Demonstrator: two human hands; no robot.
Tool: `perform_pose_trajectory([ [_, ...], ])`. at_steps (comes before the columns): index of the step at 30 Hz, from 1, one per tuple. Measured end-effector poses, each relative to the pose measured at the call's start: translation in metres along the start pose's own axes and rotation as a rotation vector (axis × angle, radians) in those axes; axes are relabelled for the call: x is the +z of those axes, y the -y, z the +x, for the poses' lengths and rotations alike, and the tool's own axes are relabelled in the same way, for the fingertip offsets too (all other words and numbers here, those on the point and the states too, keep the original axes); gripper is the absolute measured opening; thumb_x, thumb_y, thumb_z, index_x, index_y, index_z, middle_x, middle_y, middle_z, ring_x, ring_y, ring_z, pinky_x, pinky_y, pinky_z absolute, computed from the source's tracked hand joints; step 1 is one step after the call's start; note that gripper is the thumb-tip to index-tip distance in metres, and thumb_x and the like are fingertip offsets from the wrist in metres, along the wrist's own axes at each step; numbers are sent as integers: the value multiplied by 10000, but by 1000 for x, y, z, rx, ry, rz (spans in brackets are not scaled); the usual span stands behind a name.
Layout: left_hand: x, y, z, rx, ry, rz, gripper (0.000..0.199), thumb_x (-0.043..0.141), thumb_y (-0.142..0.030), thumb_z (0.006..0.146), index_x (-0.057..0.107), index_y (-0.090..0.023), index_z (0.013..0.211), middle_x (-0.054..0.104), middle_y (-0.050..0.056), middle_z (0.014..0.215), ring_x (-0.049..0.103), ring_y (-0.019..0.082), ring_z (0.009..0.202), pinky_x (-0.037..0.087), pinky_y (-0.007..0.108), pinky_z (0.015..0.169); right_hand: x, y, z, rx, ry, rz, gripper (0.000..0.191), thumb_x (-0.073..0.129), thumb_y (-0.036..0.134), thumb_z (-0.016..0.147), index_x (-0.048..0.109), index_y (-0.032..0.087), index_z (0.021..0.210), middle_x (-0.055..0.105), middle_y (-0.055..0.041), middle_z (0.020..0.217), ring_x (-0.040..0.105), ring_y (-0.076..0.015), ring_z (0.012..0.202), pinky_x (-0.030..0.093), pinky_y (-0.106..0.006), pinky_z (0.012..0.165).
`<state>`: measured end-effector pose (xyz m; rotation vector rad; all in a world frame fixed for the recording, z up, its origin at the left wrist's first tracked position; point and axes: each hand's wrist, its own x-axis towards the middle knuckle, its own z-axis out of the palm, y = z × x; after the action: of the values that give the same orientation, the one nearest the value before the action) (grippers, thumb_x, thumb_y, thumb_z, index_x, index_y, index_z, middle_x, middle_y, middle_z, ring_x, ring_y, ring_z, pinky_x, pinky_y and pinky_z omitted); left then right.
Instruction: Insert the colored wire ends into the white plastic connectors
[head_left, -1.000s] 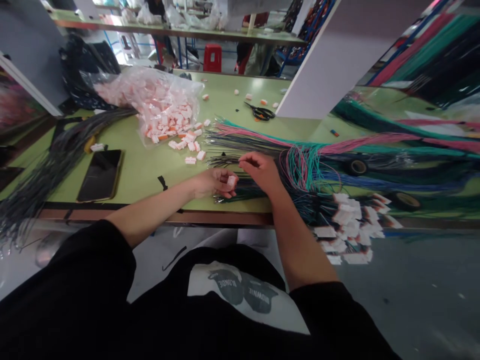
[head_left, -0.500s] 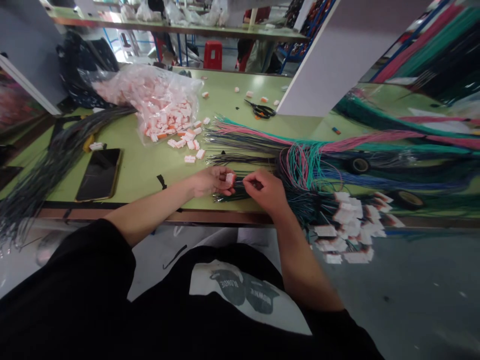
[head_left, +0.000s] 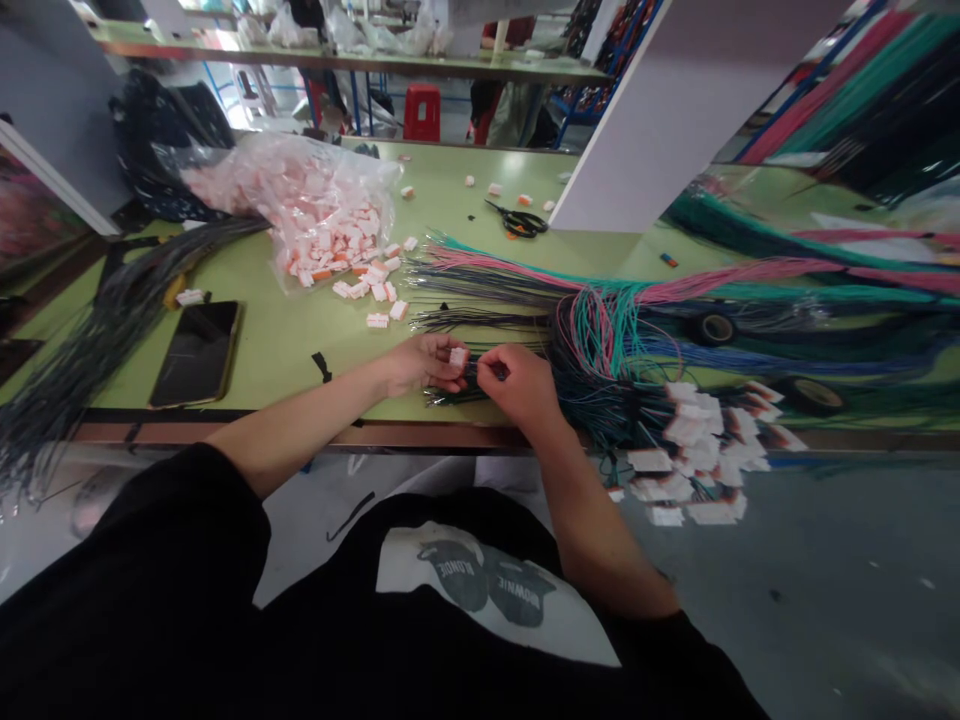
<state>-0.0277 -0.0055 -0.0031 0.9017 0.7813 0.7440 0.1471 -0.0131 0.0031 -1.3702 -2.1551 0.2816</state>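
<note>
Near the table's front edge, my left hand (head_left: 424, 364) pinches a small white and orange connector (head_left: 458, 357) between thumb and fingers. Just to its right, my right hand (head_left: 517, 378) has thumb and fingertips pressed together by the connector; what they hold is too small to make out. Dark wires (head_left: 487, 318) with bare metal tips lie behind and beneath my hands. Pink and green wires (head_left: 611, 325) are looped over the bundle on the right. Many wired white connectors (head_left: 701, 430) hang at the front edge, right of my right forearm.
A clear bag of connectors (head_left: 300, 195) spills onto the green table (head_left: 292, 325). A phone (head_left: 196, 354) lies left, near dark wires (head_left: 97, 310). Black scissors (head_left: 523, 222) lie behind, beside a white post (head_left: 630, 130). Tape rolls (head_left: 712, 328) sit right. A red stool (head_left: 422, 112) stands beyond.
My right hand has moved slightly left, closer to the connector in my left hand. My left hand keeps its pinch, and the whole view has shifted a little.
</note>
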Motion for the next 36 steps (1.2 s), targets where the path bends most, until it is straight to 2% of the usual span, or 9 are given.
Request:
perform_pose_trajectory([
  [3,2,1,0,26,-46,27,308,652,14,633,510,-109,877,616,-15,668,625,97,578,500,224,575,3,2,1,28,15,-13,131,493,193,700,622,197,680,645,-37,705,544,-162,658,385,-273,635],
  [8,1,8,5,70,-36,77,305,696,-16,596,527,-103,834,625,-22,657,610,76,571,497,203,579,9,8,1,41,67,-81,152,495,230,723,644,196,717,661,-56,737,556,-180,692,377,-283,625],
  [13,2,6,3,76,-57,35,333,713,-39,598,526,-98,866,632,-2,680,628,107,596,516,256,616,5,3,0,9,24,65,165,486,228,730,643,191,763,662,-41,765,555,-160,691,393,-268,642],
  [20,2,8,4,75,-54,30,360,746,-64,572,530,-100,857,626,-7,654,624,102,587,512,247,608,4,0,0,-15,16,87,143,481,198,718,611,193,659,643,-29,693,535,-146,648,380,-255,626],
  [26,0,11,4,74,-40,71,376,764,-98,552,522,-99,840,625,-16,644,616,89,562,512,237,599,3,0,1,-46,109,81,164,504,230,759,654,195,705,676,-29,741,566,-154,710,377,-255,651],
  [31,2,5,2,54,9,74,436,798,-140,520,509,-104,845,622,-23,639,631,101,574,510,223,586,-20,-5,16,-66,265,148,189,506,255,777,671,185,715,675,-2,701,569,-133,651,391,-235,623],
  [32,3,4,2,54,18,71,443,800,-149,522,508,-104,851,621,-20,639,635,106,577,508,222,580,-25,-8,23,-51,249,136,196,500,253,781,673,181,726,681,-9,722,578,-140,671,403,-240,637],
  [34,3,2,1,49,30,70,444,800,-163,534,506,-105,863,620,-13,643,637,112,580,504,219,568,-31,-13,43,23,132,41,217,467,221,794,678,174,775,693,-39,807,600,-172,762,425,-268,699],
  [36,2,2,1,34,39,75,445,794,-169,553,506,-107,886,618,-11,656,639,114,587,502,222,570,-29,-19,64,117,36,-111,264,425,147,792,680,166,856,692,-77,905,603,-210,869,429,-308,768],
])
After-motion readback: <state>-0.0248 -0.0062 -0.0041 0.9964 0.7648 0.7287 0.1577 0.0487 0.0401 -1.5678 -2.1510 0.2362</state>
